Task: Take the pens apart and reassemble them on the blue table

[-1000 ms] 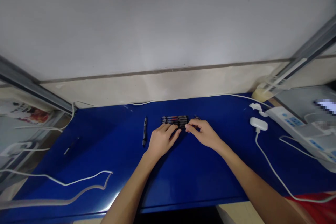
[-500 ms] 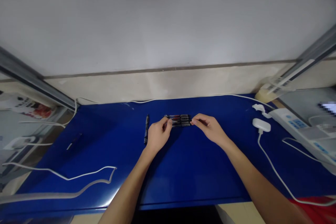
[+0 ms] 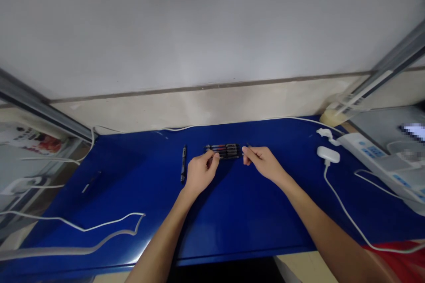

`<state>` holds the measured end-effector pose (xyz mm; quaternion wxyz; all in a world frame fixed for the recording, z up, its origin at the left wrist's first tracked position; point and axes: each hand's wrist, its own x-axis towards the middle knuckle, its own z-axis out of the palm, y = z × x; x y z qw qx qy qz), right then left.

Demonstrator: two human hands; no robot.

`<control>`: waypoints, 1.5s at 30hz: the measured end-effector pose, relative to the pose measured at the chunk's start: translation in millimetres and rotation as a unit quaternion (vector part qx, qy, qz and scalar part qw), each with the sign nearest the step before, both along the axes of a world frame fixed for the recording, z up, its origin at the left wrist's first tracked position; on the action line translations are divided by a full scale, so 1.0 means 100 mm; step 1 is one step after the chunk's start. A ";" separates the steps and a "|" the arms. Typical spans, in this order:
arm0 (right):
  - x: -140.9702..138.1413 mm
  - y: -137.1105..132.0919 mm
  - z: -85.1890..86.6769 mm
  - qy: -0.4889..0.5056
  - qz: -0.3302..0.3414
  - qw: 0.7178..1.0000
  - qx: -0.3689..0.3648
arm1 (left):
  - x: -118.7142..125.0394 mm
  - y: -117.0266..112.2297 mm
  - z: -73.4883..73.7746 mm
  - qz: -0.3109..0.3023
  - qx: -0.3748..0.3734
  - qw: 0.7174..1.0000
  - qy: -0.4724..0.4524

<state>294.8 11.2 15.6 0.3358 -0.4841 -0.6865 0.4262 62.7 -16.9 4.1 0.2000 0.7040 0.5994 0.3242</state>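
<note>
A row of several dark pens point(image 3: 225, 151) lies side by side on the blue table point(image 3: 232, 212), near the back. My left hand point(image 3: 200, 172) has its fingers curled and pinches the left end of the row. My right hand point(image 3: 262, 162) is closed in a pinch at the right end, touching the pen tips. A single black pen point(image 3: 183, 163) lies apart, just left of my left hand.
White cables point(image 3: 99, 230) loop over the table's left front. A white charger point(image 3: 328, 154) with its cord sits at the right, beside a white device with blue buttons point(image 3: 381, 163). A wall rises right behind the table.
My left hand drew back from lying over the pens to pinching their left end. My right hand shifted slightly right along the row's end.
</note>
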 end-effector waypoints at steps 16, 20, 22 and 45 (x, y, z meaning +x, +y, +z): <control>-0.01 -0.01 -0.02 -0.004 0.006 0.999 0.045 | -0.05 0.04 -0.02 0.018 -0.012 0.999 -0.027; -0.03 -0.01 -0.04 0.027 -0.002 0.997 0.073 | -0.08 0.04 0.02 0.021 -0.013 0.999 -0.022; -0.03 -0.02 -0.02 0.026 -0.006 0.998 0.059 | -0.09 0.04 0.03 0.020 -0.010 0.999 -0.024; -0.04 0.00 -0.03 0.071 -0.023 0.994 0.083 | -0.11 0.03 0.02 0.016 -0.016 0.998 -0.052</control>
